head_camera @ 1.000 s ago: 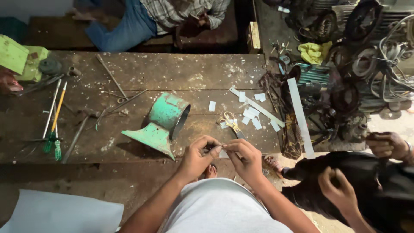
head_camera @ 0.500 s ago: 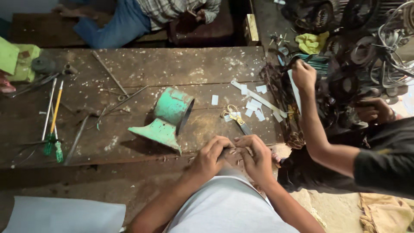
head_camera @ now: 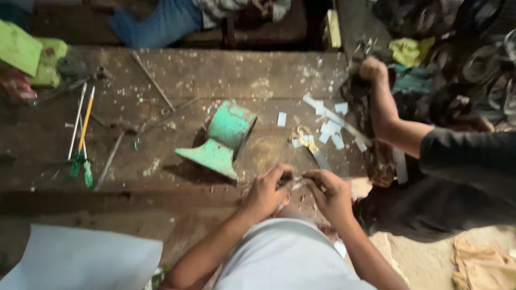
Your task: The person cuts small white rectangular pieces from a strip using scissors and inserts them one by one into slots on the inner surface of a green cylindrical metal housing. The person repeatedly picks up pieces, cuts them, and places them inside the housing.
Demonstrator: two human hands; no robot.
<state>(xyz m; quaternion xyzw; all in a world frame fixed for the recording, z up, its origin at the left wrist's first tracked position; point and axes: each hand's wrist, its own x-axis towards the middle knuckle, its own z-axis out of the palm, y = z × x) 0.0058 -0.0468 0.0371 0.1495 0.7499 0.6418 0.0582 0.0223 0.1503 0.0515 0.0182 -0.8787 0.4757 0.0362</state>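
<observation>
**Two hands pinch a small piece at the near edge of the bench**

Closest to the camera, the left hand (head_camera: 267, 192) and the right hand (head_camera: 331, 194) meet just in front of the green metal stand (head_camera: 223, 139). Both are curled shut around a small pale piece (head_camera: 294, 184) held between the fingertips (it is too small and blurred to tell which way it points or how long it is). Half a second ago the hands were in the same spot, pressed together the same way.

A big sheet of white paper (head_camera: 80, 260) lies low and to the left of the stand.

The stand lies tipped over on the wooden bench (head_camera: 215, 80), its flat foot toward the person and its round top pointing away and to the right. Just right of it lie scissors (head_camera: 309, 142) and little white paper bits (head_camera: 329, 129). Well left of it lie screwdrivers (head_camera: 80, 139) with green handles.

The bench is old, dark and speckled with white crumbs.

Right of the stand, another person's arm (head_camera: 384, 110) reaches up into a heap of dark parts; earlier that hand was higher and farther off. Beyond the bench sits someone in blue trousers (head_camera: 156, 24).
</observation>
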